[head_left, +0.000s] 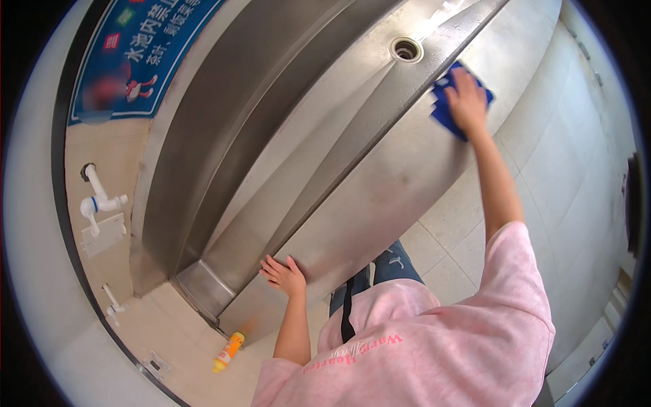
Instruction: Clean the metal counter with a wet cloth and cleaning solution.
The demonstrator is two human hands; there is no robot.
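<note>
The blue cloth (447, 108) is pressed flat against the outer front wall of the long steel trough (380, 197), just below its rim and near the round drain (406, 49). It lies under the right hand (466, 102), whose grip is spread open over it, fingers extended, the cloth's edges showing on both sides of the palm. The left hand (283, 275) is laid open on the same wall, well apart from the cloth, at the trough's near end. An orange bottle (228, 351) is seen lying on the tiled floor (441, 251) below. A white tap (98, 201) is fixed to the wall on the left.
</note>
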